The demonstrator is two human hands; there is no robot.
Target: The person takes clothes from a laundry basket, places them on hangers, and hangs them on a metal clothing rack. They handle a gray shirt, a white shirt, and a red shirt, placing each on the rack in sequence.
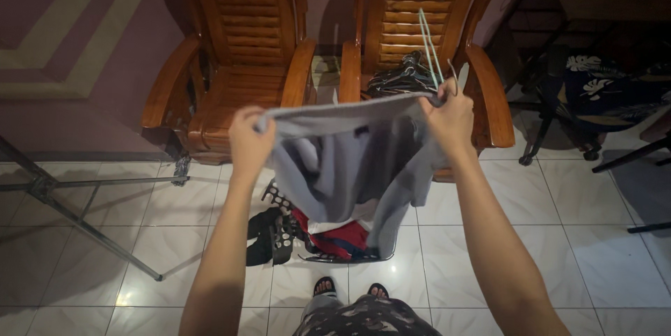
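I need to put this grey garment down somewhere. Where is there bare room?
Bare: left chair's seat; floor tiles right of the laundry basket. Crowded: right chair holds hangers; left hand and right hand stretch the garment over the basket.

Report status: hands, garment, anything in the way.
Left hand and right hand both gripping grey garment, held spread. Right hand also holds green hanger. Laundry basket directly below; nothing blocking.
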